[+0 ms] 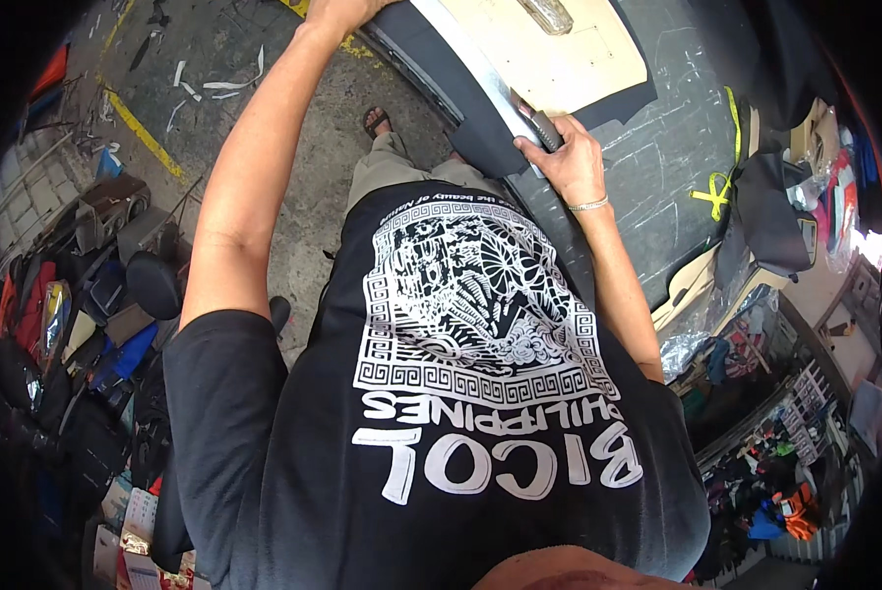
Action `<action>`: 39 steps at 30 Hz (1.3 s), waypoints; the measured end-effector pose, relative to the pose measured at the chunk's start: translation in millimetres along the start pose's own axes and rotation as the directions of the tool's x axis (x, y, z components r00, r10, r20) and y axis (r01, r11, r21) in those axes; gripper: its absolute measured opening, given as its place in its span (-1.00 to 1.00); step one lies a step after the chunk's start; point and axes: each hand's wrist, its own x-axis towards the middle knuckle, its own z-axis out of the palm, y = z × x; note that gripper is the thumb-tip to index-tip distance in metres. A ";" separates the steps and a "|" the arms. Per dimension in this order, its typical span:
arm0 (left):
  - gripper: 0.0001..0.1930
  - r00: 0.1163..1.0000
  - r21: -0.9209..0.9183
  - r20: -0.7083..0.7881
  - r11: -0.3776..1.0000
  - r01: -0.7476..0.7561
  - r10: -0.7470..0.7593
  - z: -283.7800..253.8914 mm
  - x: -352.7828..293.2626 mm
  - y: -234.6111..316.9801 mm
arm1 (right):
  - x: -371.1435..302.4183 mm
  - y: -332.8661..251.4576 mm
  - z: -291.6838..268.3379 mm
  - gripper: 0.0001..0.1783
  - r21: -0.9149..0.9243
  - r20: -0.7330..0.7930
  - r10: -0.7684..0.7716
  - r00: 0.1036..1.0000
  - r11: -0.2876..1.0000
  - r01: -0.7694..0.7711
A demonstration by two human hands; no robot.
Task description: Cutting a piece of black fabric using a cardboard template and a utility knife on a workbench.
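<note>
My right hand (pixel 577 165) grips a utility knife (pixel 546 130) with a dark ridged handle, its front end beside a long metal ruler (pixel 475 64). The ruler lies along the edge of a tan pattern board (pixel 598 64). Beneath both is a sheet of black material (pixel 490 138), showing past the board's edges. An oblong, worn-looking block (pixel 549 14) rests on the board. My left hand (pixel 344 12) is at the upper edge, near the far part of the ruler; its fingers are mostly cut off, so its hold cannot be made out.
The dark, chalk-marked tabletop (pixel 672 147) carries a yellow tape measure (pixel 718 195) at right. White scraps (pixel 229 87) and yellow lines (pixel 146 133) mark the floor at left. Piled bags and materials (pixel 96 334) crowd the left; cluttered shelving (pixel 795 423) stands at lower right.
</note>
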 end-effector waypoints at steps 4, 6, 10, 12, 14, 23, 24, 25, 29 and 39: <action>-0.12 0.999 -0.298 0.027 0.954 -0.036 0.046 9.3 5.1 -4.8 | 0.3 -0.3 0.6 -0.56 0.019 -0.021 0.013 1.000 1.000 -0.012; -0.10 0.999 0.082 -0.030 0.996 0.032 -0.029 13.8 5.1 3.3 | 0.4 0.8 0.7 -0.56 0.001 -0.009 0.022 1.000 1.000 -0.022; -0.10 1.000 0.104 -0.024 0.995 0.009 -0.006 11.7 10.2 4.0 | 0.6 3.7 3.1 -0.56 0.025 -0.044 0.009 0.999 1.000 -0.008; -0.09 0.999 0.113 -0.032 0.994 -0.001 0.005 10.3 12.0 3.6 | 1.8 4.4 3.2 -0.55 0.008 -0.037 0.008 0.999 1.000 -0.008; -0.14 0.999 0.140 -0.027 0.990 -0.019 0.023 4.4 15.0 8.2 | 2.5 2.4 1.3 -0.54 -0.010 -0.029 0.006 1.000 1.000 -0.006; -0.60 0.985 0.199 0.038 0.968 0.156 -0.166 19.2 66.6 -5.3 | 35.6 -22.3 4.0 -0.45 0.061 0.008 -0.229 0.973 0.972 0.228; -0.64 0.983 0.241 -0.077 0.954 0.181 -0.168 25.3 65.6 -16.0 | 46.5 -34.5 7.9 -0.44 0.071 0.016 -0.311 0.950 0.948 0.309; -0.64 0.985 0.236 -0.073 0.957 0.170 -0.157 25.7 71.9 -9.7 | 57.7 -39.4 11.4 -0.42 0.070 0.013 -0.362 0.932 0.930 0.360; -0.52 0.959 0.023 0.273 0.998 0.066 -0.070 -30.7 94.9 -10.7 | 105.9 -70.0 30.5 -0.44 -0.016 -0.022 -0.401 0.916 0.916 0.401; -0.25 0.913 0.317 0.331 0.940 0.129 -0.237 10.1 110.8 -24.1 | 174.8 -103.1 57.8 -0.51 -0.038 0.023 -0.365 0.931 0.930 0.366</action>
